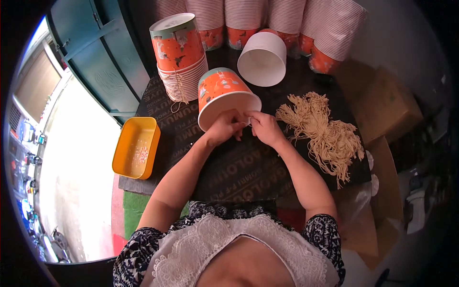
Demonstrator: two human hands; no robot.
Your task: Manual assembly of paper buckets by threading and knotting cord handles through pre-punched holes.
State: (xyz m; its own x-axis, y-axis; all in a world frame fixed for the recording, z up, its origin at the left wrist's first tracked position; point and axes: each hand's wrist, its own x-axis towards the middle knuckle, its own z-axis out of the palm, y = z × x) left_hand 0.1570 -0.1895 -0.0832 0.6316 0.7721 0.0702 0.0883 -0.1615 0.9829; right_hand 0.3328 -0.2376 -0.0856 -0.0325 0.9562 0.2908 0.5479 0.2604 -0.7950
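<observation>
We find both hands, left hand point(224, 128) and right hand point(264, 127), pinching the near rim of one tipped paper bucket point(224, 95); a tied stack point(180, 60) stands far left, string bundle point(321, 131) largely unused at right.

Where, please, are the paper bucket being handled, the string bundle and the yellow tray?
paper bucket point(221, 86): head view, orange side wall.
string bundle point(325, 134): head view, middle strands.
yellow tray point(154, 138): head view, right wall.
</observation>
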